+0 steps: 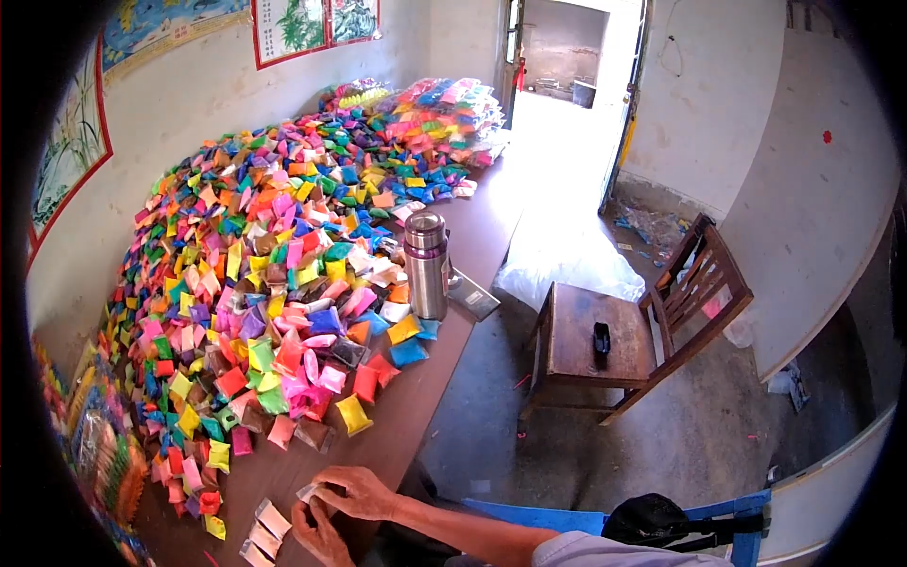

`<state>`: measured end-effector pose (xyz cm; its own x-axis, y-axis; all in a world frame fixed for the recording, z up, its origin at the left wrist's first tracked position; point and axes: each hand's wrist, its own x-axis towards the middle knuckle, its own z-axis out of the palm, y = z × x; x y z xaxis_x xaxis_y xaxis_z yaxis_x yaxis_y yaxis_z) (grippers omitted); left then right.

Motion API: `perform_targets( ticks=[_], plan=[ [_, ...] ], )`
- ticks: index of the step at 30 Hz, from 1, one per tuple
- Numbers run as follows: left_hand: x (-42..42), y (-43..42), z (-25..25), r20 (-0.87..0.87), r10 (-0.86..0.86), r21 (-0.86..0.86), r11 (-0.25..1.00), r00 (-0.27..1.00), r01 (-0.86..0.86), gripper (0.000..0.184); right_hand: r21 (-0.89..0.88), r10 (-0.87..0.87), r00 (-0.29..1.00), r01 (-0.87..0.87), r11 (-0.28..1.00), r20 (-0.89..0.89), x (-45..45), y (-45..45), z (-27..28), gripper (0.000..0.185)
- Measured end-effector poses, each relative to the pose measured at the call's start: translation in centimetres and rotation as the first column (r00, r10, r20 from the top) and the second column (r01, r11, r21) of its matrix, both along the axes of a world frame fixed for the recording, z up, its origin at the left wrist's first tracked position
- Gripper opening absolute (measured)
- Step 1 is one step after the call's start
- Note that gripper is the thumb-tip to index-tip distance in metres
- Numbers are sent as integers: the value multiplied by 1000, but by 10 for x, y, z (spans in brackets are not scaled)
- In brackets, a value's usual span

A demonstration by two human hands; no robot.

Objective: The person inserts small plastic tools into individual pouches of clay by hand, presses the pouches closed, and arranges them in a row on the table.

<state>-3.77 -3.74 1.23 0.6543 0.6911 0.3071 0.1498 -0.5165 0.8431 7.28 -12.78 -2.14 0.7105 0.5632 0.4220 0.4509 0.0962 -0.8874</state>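
Small pale packet [307, 492] at my fingertips, by the table's [269, 474] edge

My right hand [357, 493] pinches the small pale packet between thumb and fingers, low over the brown table. My left hand [321, 535] is just below, its fingers bent up close to the packet; I cannot tell whether they press on it too. Beside my left hand, three peach-coloured packets [265, 541] lie in a row, side by side.

Beyond my hands, a great heap of coloured packets [241, 269] spreads over the table and rises against the wall. A yellow packet [353, 415] lies at its near edge. A steel flask [426, 274] stands upright beside the heap, with a flat grey object [474, 296] just behind it. At the far end, a clear bag [444, 118] full of more packets rests on the heap.

To my right, well apart from the table, stands a wooden chair [586, 326], a small black object [601, 338] on its seat. Nearer me, a black bag [648, 520] rests against something blue [543, 518].
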Motion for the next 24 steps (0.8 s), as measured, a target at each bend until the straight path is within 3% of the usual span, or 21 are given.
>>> perform_targets(
  ticks=[2,8,11,15,20,22,23,24],
  plan=[
    [-2,10,-13,-94,-1,53,999,996,6,44,-6,2,1000,-2,1000,4,1,0,0,19],
    [-1,16,-32,34,5,30,1000,999,-6,43,-9,41,999,-42,999,-34,0,1,-1,16],
    [-3,15,-26,-39,18,111,994,999,-14,43,-55,44,999,-43,998,17,0,-1,0,19],
    [-5,18,-31,-122,66,62,996,990,-59,49,-57,45,999,-46,997,-18,-1,1,2,25],
    [-3,11,-19,-71,31,-14,999,997,-32,51,-77,94,994,-98,992,-58,3,1,-10,21],
    [0,11,-20,1,16,-58,998,1000,-16,51,-41,-38,998,40,998,45,1,2,-3,19],
    [-2,8,-13,-8,2,-89,996,1000,-3,51,-48,100,986,-107,993,-136,6,13,-31,21],
    [-3,10,-13,1,0,-93,996,1000,0,51,-52,98,987,-105,993,-127,6,10,-24,21]
  ],
)
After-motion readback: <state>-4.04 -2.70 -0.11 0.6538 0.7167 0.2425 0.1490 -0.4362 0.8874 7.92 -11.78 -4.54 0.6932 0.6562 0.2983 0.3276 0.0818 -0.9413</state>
